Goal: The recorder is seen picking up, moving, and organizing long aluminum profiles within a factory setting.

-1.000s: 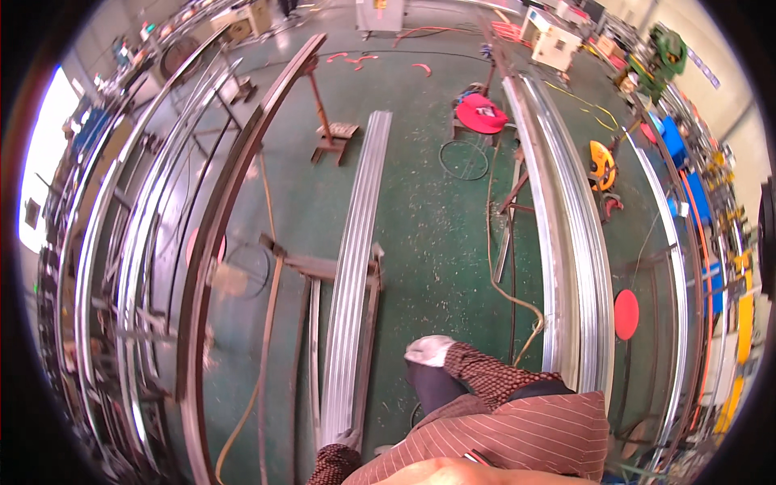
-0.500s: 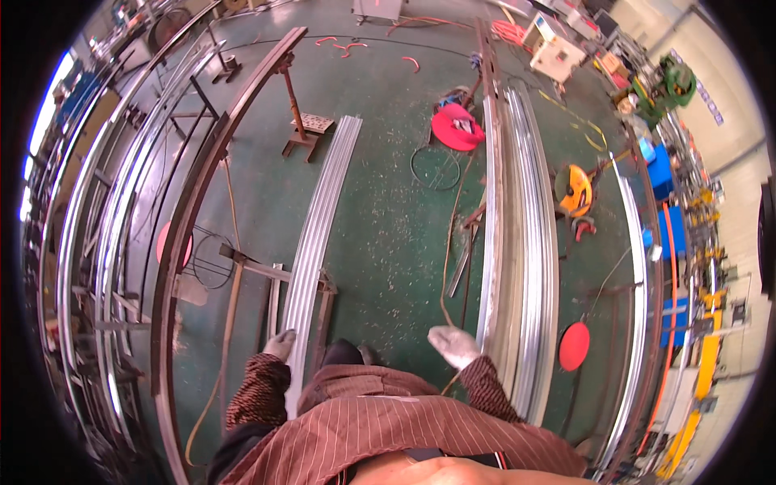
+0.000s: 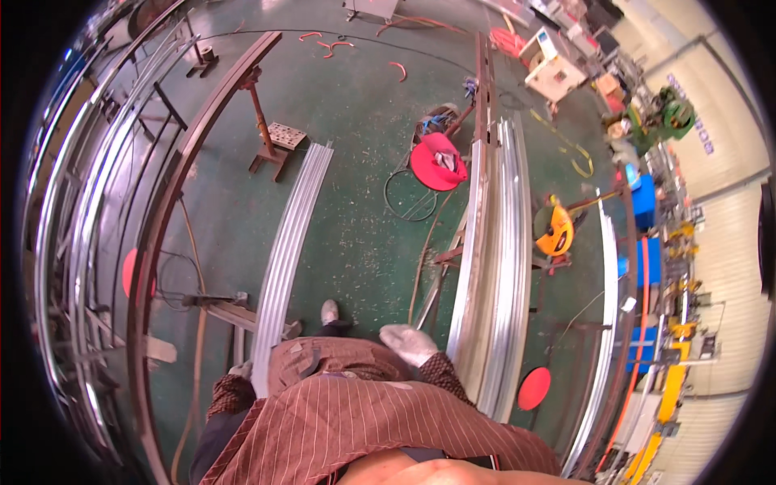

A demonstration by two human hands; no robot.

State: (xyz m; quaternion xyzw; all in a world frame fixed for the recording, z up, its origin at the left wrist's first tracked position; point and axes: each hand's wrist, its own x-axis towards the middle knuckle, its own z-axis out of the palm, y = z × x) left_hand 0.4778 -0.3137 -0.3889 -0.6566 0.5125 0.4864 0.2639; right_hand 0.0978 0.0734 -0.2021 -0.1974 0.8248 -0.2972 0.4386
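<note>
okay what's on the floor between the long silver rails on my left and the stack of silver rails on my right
In the head view, between the left rails and the right stack lies mostly bare green floor, plus a wire coil and a red round thing.

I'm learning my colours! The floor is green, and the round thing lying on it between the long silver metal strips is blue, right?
Not quite. The head view shows the floor is green, but the round thing lying between the long silver metal strips is red, not blue. The rest is right: it rests on the floor between the strips.
</note>
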